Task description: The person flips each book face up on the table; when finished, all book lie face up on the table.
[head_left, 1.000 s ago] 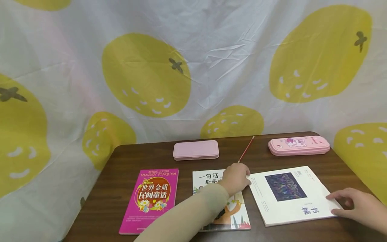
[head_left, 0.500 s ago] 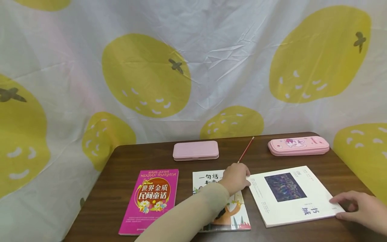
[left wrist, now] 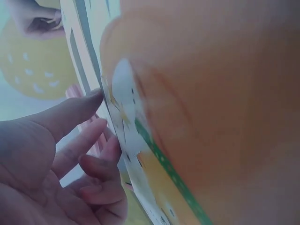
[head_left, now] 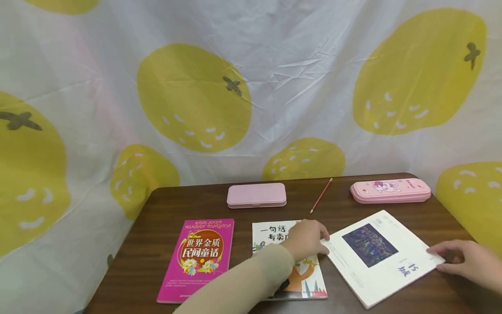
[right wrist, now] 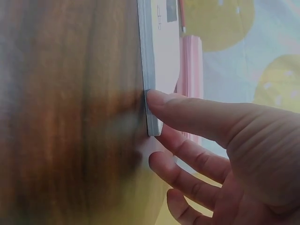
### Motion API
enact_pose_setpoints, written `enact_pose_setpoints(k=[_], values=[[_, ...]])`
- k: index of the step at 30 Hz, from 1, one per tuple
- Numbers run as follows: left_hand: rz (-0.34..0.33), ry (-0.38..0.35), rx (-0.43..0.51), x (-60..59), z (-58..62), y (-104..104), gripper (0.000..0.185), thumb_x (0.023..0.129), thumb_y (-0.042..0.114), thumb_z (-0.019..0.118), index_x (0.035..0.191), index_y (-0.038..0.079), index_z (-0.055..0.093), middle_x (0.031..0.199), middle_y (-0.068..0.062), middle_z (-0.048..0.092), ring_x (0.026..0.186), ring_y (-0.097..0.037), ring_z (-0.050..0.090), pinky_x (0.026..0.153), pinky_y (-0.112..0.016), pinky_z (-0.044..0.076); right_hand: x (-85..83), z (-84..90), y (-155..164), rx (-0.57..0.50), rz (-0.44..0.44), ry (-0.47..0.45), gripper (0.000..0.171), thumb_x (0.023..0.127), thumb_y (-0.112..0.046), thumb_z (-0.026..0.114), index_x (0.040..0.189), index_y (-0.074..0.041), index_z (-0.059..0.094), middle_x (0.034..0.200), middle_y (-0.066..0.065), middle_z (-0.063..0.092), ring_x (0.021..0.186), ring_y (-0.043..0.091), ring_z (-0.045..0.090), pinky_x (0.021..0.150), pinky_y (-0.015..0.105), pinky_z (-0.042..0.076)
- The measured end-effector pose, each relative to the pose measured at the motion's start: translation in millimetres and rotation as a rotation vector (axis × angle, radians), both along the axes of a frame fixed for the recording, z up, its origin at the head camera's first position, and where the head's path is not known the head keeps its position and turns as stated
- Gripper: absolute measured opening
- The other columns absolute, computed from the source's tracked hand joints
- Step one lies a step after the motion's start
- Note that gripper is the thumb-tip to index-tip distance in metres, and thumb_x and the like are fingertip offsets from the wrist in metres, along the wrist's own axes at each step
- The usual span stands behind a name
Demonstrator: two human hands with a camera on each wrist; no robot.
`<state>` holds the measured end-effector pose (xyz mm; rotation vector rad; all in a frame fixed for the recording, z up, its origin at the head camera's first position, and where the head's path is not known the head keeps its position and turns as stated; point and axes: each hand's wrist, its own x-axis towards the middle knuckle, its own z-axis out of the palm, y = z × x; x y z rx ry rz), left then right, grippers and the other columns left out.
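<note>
A white book (head_left: 382, 257) with a dark cover picture lies askew at the right of the brown table (head_left: 164, 205). My left hand (head_left: 310, 239) rests on a picture book (head_left: 306, 279), and its fingertips touch the white book's left corner. In the left wrist view the left hand (left wrist: 70, 154) has relaxed fingers beside the picture book (left wrist: 211, 117). My right hand (head_left: 451, 257) touches the white book's right corner. The right wrist view shows the right hand (right wrist: 211, 140) with its thumb pressed against the corner of the white book (right wrist: 152, 56) and the other fingers loose.
A magenta book (head_left: 198, 259) lies at the front left. At the back of the table are a plain pink case (head_left: 256, 195), a red pencil (head_left: 321, 201) and a pink bunny pencil case (head_left: 390, 190). A lemon-print cloth hangs behind the table.
The white book has turned, its right corner now farther back and its near corner closer to the front edge. Both hands stayed at its corners and shifted slightly with it.
</note>
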<state>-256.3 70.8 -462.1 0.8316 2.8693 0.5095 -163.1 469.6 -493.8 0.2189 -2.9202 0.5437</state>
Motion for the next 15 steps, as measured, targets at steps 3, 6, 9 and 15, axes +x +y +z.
enact_pose_setpoints(k=[3,6,9,15], values=[[-0.026,-0.031,0.008,5.0,-1.7,-3,0.017,0.082,0.031,0.085,0.098,0.031,0.080,0.082,0.020,0.069,0.076,0.002,0.059,0.070,-0.019,0.047,-7.7,-2.7,3,0.003,0.024,0.040,0.033,0.069,-0.014,0.092,0.098,-0.010,0.078,0.080,-0.017,0.067,0.059,-0.005,0.040,0.054,0.023,0.034],[-0.045,-0.077,0.025,11.3,-2.4,-6,0.012,0.084,0.025,0.083,0.094,0.030,0.079,0.072,0.018,0.061,0.067,0.001,0.054,0.061,-0.018,0.043,-14.9,-6.3,7,-0.026,0.066,0.088,0.031,0.068,-0.010,0.091,0.096,-0.010,0.078,0.080,-0.022,0.066,0.059,-0.005,0.039,0.053,0.023,0.034],[-0.063,-0.096,0.026,18.4,-1.7,-8,0.011,0.084,0.023,0.084,0.092,0.029,0.078,0.069,0.018,0.059,0.064,0.002,0.053,0.059,-0.017,0.041,-22.8,-7.8,8,-0.055,0.101,0.125,0.030,0.068,-0.008,0.091,0.094,-0.012,0.078,0.078,-0.025,0.064,0.057,-0.005,0.038,0.052,0.023,0.032],[-0.098,-0.101,-0.002,33.9,-1.4,-9,0.016,0.081,0.024,0.086,0.093,0.030,0.077,0.067,0.022,0.062,0.062,0.006,0.053,0.059,-0.014,0.040,-35.4,-4.0,3,-0.003,0.092,0.119,0.026,0.071,-0.011,0.090,0.094,-0.014,0.079,0.066,-0.023,0.053,0.055,-0.004,0.033,0.051,0.023,0.028]])
